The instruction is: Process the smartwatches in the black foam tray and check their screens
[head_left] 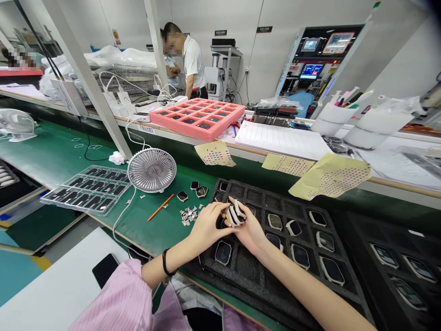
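My left hand [206, 225] and my right hand [251, 230] meet over the near left part of a black foam tray [255, 276]. Between them they hold a small watch body [231, 215], partly hidden by the white-taped fingertips of my right hand. The left thumb and forefinger pinch at its left side. Several square watch bodies [299, 255] lie in the tray's pockets. A heap of small peeled tabs [189, 215] lies on the green mat just left of my left hand, beside three loose watch bodies [193, 189].
A small white desk fan [152, 170], an orange pencil [160, 207] and a clear tray of dark screens [89, 189] sit to the left. A pink foam tray [198, 117], yellow sticker sheets [329, 177] and white cups line the shelf behind. A second black tray [399, 276] is right. A person stands behind.
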Tool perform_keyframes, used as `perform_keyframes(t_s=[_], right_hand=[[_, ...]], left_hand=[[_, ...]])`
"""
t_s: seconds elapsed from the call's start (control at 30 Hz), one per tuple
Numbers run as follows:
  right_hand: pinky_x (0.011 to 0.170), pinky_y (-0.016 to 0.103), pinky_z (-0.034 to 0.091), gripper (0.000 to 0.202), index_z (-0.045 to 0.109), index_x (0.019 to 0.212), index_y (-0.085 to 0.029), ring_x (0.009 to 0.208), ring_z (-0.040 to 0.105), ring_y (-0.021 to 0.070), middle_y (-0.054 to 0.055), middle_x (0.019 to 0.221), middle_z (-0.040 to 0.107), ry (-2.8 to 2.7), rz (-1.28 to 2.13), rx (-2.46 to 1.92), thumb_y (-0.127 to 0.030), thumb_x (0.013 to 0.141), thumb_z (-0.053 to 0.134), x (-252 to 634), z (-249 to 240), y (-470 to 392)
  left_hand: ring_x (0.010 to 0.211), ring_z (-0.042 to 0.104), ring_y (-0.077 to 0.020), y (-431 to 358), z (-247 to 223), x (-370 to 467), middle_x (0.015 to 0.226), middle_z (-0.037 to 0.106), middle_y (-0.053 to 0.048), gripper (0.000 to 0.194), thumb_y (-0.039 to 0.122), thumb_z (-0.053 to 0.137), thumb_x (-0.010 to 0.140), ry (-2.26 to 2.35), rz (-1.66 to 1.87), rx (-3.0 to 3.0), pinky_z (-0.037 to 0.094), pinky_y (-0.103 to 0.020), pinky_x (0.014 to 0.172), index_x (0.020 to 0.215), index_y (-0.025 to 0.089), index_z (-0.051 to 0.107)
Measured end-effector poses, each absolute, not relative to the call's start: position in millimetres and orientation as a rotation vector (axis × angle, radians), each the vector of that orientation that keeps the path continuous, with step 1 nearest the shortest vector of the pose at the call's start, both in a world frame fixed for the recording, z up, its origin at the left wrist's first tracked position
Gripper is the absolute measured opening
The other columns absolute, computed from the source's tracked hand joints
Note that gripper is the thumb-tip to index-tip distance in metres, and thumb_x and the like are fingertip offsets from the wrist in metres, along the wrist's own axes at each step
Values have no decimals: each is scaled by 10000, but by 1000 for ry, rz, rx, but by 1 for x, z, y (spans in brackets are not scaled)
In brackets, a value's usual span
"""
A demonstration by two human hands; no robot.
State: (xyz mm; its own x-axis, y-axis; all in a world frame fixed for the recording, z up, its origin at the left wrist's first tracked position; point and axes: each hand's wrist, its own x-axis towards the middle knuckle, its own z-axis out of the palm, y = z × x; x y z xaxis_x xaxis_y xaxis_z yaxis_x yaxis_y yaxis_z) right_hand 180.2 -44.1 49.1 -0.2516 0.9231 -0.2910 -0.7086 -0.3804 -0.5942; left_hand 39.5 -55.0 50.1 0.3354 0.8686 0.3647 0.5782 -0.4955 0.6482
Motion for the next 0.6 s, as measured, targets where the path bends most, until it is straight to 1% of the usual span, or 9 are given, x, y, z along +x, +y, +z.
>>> perform_keyframes(t_s=[0.07, 0.17, 0.3, 0.4, 0.47, 0.53, 0.6], right_hand=[[497, 264, 479, 250, 626, 1065, -223, 656, 603, 160, 6, 779, 658, -422, 1830, -747, -296, 828, 596, 179, 49, -44], [563, 285, 514, 263, 623, 1065, -228, 670, 619, 162, -3, 770, 665, -414, 1807, -764, -288, 810, 611, 179, 48, -44], [551, 284, 506, 345, 590, 1125, -232, 688, 638, 175, 1, 773, 677, -470, 1837, -739, -296, 788, 628, 181, 50, -44], [552, 273, 501, 363, 583, 1133, -223, 743, 655, 184, 17, 815, 688, -503, 1903, -679, -280, 779, 637, 182, 52, -45], [608, 281, 520, 353, 585, 1122, -224, 813, 659, 185, 26, 878, 696, -507, 1939, -636, -244, 774, 643, 181, 51, -46], [690, 314, 539, 327, 593, 1095, -228, 864, 651, 182, 31, 959, 698, -511, 1961, -601, -214, 772, 644, 179, 47, -46], [737, 345, 547, 270, 610, 1045, -219, 831, 647, 172, 32, 979, 696, -511, 1973, -591, -213, 777, 641, 178, 42, -47]], left_hand=[[1032, 567, -274, -55, 55, 40, 1133, 630, -91, 616, 400, 778, 693, 1304, 937, 2237, 438, -393, 883, 1226, 215, 531], [1012, 580, -279, -56, 59, 41, 1087, 660, -79, 544, 385, 764, 715, 1354, 905, 2270, 428, -395, 867, 1198, 231, 568], [1022, 589, -275, -52, 61, 39, 1103, 675, -74, 519, 355, 781, 701, 1312, 912, 2222, 414, -385, 881, 1174, 246, 599], [1019, 595, -265, -43, 65, 31, 1107, 683, -71, 503, 333, 798, 677, 1222, 909, 2177, 423, -357, 876, 1140, 235, 628], [982, 607, -244, -37, 68, 25, 1079, 693, -62, 438, 292, 777, 697, 1174, 911, 2137, 439, -329, 859, 1111, 231, 648], [914, 621, -219, -32, 71, 20, 1040, 704, -48, 385, 251, 740, 724, 1139, 896, 2105, 451, -311, 839, 1100, 233, 658], [847, 621, -197, -30, 75, 17, 1045, 700, -48, 372, 235, 709, 740, 1091, 850, 2088, 459, -304, 821, 1108, 226, 656]])
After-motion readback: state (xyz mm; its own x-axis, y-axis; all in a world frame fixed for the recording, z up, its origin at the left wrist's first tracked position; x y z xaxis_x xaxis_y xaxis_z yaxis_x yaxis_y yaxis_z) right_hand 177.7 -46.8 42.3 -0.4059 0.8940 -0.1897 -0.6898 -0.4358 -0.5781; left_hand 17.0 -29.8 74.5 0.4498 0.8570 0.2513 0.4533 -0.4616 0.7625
